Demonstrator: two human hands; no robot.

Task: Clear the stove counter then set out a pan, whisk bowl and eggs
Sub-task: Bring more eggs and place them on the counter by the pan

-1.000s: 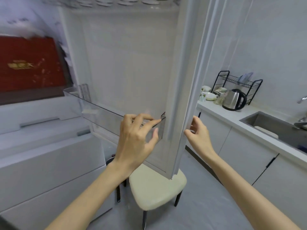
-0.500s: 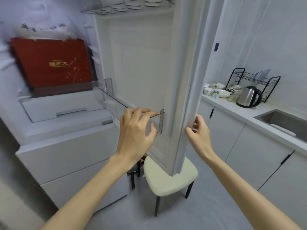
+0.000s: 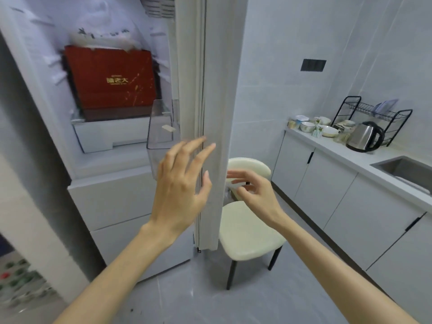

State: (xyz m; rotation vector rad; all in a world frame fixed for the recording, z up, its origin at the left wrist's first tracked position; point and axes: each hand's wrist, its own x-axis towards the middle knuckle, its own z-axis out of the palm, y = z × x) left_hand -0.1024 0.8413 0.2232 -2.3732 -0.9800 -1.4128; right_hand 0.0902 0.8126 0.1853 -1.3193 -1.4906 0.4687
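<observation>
Half a second ago the left hand (image 3: pixel 180 185) gripped the rim of the clear door shelf (image 3: pixel 161 129) and the right hand (image 3: pixel 257 195) held the edge of the fridge door (image 3: pixel 217 113). Both have let go. The door has swung round and now shows edge-on, a tall pale strip down the middle of the frame.

The left hand is raised left of centre, back toward the camera. Its fingers (image 3: pixel 194 146) are straight and spread, with the tips over the door's edge; whether they touch it cannot be told. The right hand hangs just right of the door with its fingers loosely curled, holding nothing.

The door stands between the two hands. It hides the right part of the fridge interior and the near side of the cream chair (image 3: pixel 245 230), which stands just behind it in the lower middle.

In the upper left, inside the fridge, a red box (image 3: pixel 109 83) lies on a white drawer (image 3: pixel 105 134), and the clear shelf juts out beside it.

At the right a white counter (image 3: pixel 339 150) runs toward the lower right edge. At its far end sits a cluster of bowls (image 3: pixel 307 126); which one is for whisking cannot be told. Next to them are a steel kettle (image 3: pixel 364 136) and a black dish rack (image 3: pixel 397 113). A sink (image 3: pixel 404 167) is set into the counter nearer the right edge.
</observation>
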